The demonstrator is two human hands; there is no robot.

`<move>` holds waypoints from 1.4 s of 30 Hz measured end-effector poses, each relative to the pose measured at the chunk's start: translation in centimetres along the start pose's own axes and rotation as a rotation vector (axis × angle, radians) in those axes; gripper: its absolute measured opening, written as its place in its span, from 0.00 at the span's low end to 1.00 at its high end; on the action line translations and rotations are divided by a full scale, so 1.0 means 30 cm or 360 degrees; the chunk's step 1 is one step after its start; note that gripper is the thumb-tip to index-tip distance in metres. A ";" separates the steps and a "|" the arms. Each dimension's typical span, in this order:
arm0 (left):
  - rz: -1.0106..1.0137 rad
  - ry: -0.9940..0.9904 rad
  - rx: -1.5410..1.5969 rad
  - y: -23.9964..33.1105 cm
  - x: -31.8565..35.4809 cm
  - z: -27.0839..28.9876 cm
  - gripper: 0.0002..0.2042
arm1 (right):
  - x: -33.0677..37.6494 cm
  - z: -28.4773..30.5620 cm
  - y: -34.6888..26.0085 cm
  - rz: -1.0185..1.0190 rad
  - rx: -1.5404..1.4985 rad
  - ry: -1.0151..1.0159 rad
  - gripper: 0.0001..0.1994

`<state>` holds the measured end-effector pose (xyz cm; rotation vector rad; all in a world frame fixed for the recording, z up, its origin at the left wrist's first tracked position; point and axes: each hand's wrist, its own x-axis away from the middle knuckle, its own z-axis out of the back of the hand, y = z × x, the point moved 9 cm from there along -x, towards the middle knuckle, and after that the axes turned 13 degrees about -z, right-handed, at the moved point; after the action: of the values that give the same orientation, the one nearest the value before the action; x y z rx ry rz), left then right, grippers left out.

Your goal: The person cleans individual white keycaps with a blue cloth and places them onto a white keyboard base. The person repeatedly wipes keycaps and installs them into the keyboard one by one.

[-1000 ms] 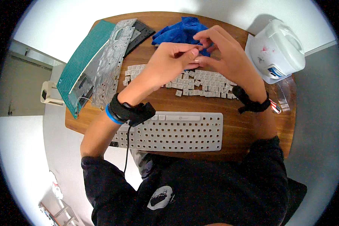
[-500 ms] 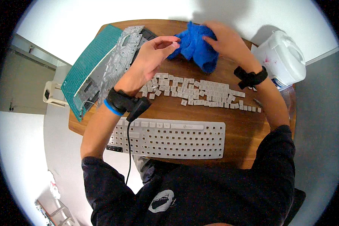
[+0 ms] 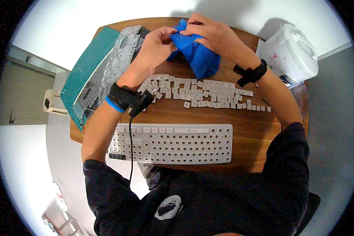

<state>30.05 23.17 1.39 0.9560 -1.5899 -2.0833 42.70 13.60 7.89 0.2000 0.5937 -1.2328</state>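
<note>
Above the far part of the wooden table, a crumpled blue cloth hangs from my right hand, whose fingers are closed on its upper folds. My left hand meets the cloth's left edge with thumb and fingers pinched together. What sits in that pinch is too small and too covered to name. Below both hands, many loose white keycaps lie in uneven rows. Nearer to me is a white keyboard top case with rows of square holes and a few keys still along its far edge.
At the left, a green cutting mat carries a silvery keyboard membrane sheet and dark parts. A white lidded container stands at the far right. A black cable hangs from my left wrist strap across the keyboard case.
My right hand has come left and closed on the top of the cloth. My left hand has shifted slightly left and away from me, still pinched. The cloth now hangs more stretched between them.
</note>
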 end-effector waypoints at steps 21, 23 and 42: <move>0.0114 0.0154 0.0178 0.024 0.001 0.049 0.17 | -0.038 0.042 -0.024 -0.0143 0.0369 0.0214 0.15; 0.0154 0.0186 0.0151 0.048 0.013 0.058 0.17 | -0.047 0.063 -0.061 0.0005 0.0240 0.0243 0.12; -0.0224 -0.0012 -0.0117 0.050 0.011 0.082 0.11 | -0.034 0.034 -0.082 0.0214 0.0464 0.0220 0.10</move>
<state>27.93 24.26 3.04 1.0632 -1.4775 -2.2245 40.54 13.15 9.70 0.5650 0.5084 -1.1773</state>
